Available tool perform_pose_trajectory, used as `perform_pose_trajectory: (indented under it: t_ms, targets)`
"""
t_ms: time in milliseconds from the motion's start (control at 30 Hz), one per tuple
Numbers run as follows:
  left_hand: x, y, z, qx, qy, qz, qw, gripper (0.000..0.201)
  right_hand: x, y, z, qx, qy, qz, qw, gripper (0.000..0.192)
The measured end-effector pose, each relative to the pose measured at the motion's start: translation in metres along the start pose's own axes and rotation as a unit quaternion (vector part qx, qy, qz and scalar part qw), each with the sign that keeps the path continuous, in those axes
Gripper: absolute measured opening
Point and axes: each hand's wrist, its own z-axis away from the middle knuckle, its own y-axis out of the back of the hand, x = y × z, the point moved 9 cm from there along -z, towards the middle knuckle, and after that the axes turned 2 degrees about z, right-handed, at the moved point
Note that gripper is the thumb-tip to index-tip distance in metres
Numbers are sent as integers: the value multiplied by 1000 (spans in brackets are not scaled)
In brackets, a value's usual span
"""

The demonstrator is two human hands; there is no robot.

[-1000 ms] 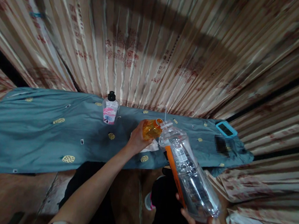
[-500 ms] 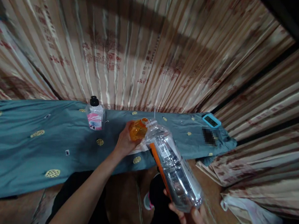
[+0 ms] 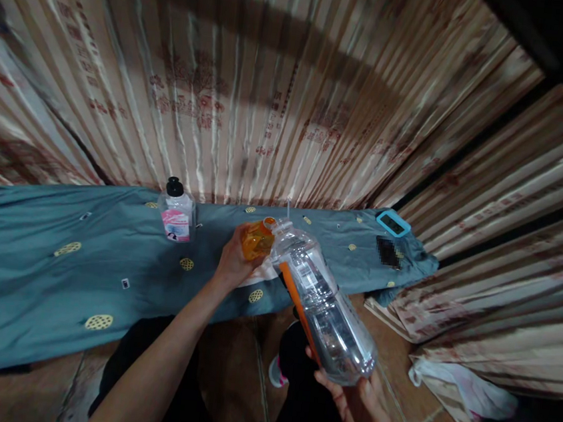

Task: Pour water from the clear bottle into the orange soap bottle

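My left hand [image 3: 234, 260] is wrapped round a small amber bottle [image 3: 258, 239], its open mouth turned up towards the right. Its fingers are closed on the bottle's left side. A large clear plastic bottle [image 3: 335, 317] with an orange-edged label is tilted, its neck close to the amber bottle's mouth. I cannot tell whether the two mouths touch or whether liquid is flowing. My right hand [image 3: 352, 400] grips the clear bottle's base from below. Under the amber bottle, a white sheet [image 3: 262, 274] lies partly hidden on the cloth.
A clear bottle with a black cap and pink label [image 3: 177, 213] stands on the teal patterned cloth [image 3: 29, 258]. To the right lie a blue-framed device [image 3: 393, 223] and a blurred dark item [image 3: 388, 252]. Striped curtains [image 3: 253, 100] hang behind; a white bag [image 3: 464, 388] is low at right.
The whole view has shifted slightly, moving everything a little left and up. Both hands keep their hold, and the bottles stay mouth to mouth at about the same tilt.
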Motion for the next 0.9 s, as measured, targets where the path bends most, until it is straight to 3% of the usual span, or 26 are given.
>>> perform_pose_trajectory:
  t_ms: [200,333,433,667,900]
  targets:
    - [-5,1,-1,8,-7,5,1000,63,2,-1,-1,-21,-21,-42,999,37]
    - [-5,0,-1,3,-2,5,1000,63,4,-3,-3,-93,-43,-50,993,32]
    - [-3,-1,-1,-1,1,-3,1000,63,3,-3,-3,-109,-50,-36,992,33]
    - [-1,-1,2,-3,-4,1,1000,61,3,2,2,16,-55,-16,998,42]
    - [-5,-2,1,2,-14,15,1000,62,-2,3,-2,-2,-10,-1,1000,47]
